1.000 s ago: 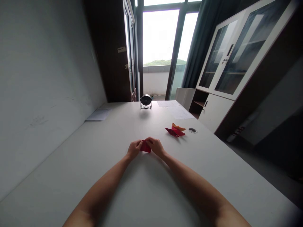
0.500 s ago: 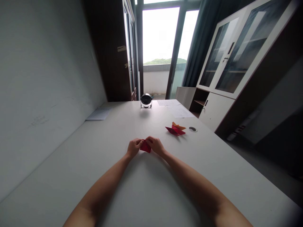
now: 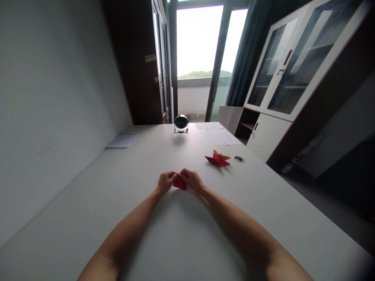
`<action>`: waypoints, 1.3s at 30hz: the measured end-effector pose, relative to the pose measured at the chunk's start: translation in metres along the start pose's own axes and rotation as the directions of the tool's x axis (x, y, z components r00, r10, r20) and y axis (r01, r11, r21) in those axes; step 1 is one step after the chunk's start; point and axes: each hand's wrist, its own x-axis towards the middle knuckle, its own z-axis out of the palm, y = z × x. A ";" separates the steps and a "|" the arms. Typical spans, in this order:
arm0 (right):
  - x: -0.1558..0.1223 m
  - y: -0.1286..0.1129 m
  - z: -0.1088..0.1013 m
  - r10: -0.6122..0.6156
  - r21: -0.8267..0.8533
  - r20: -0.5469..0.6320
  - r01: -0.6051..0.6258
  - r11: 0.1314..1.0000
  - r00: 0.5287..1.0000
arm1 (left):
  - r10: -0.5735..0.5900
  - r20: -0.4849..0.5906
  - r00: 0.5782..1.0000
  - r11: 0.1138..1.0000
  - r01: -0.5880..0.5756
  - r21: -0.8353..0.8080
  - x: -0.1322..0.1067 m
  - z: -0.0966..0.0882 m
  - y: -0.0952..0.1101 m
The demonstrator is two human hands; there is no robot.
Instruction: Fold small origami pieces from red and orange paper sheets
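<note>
A small folded piece of red paper [image 3: 179, 183] rests on the white table [image 3: 181, 234], pinched from both sides. My left hand [image 3: 165, 182] grips its left edge with curled fingers. My right hand [image 3: 191, 180] closes on its right and top edge. Both hands meet over the paper, hiding most of it. Further back to the right lie folded red and orange paper shapes [image 3: 218, 159], apart from my hands.
A small round fan [image 3: 181, 123] stands at the table's far end. White sheets [image 3: 222, 137] lie at the far right and a sheet [image 3: 121, 141] by the left wall. A cable grommet [image 3: 238, 159] sits near the right edge. A glass-door cabinet [image 3: 290, 74] stands right.
My hands and the red paper stay in nearly the same spot, with only slight finger shifts. The view has tilted a little.
</note>
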 end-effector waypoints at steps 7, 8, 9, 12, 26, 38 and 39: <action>0.001 0.005 0.001 0.001 -0.017 -0.031 -0.002 1.000 1.000 | -0.012 -0.047 0.999 0.999 0.014 0.044 0.005 -0.005 -0.011; 0.001 0.005 0.001 0.000 -0.015 -0.033 0.000 1.000 0.999 | -0.011 -0.036 0.999 0.999 0.013 0.051 0.006 -0.005 -0.012; 0.001 0.006 0.001 0.002 -0.012 -0.035 -0.003 1.000 0.999 | -0.010 -0.025 1.000 0.999 0.012 0.053 0.006 -0.005 -0.013; 0.002 0.006 0.001 0.016 -0.005 -0.045 -0.017 1.000 0.999 | -0.013 -0.002 1.000 0.999 0.013 0.047 0.006 -0.004 -0.012; 0.003 0.008 0.001 0.022 -0.007 -0.024 -0.022 1.000 0.999 | -0.013 0.016 1.000 0.998 0.012 0.069 0.007 -0.003 -0.017; 0.002 0.006 0.002 0.010 0.016 -0.071 -0.009 1.000 0.997 | 0.002 0.038 0.999 0.999 -0.004 0.047 0.007 -0.003 -0.017; 0.002 0.006 0.001 0.008 0.018 -0.083 -0.006 1.000 0.996 | 0.002 0.029 1.000 0.999 -0.004 0.045 0.007 -0.003 -0.018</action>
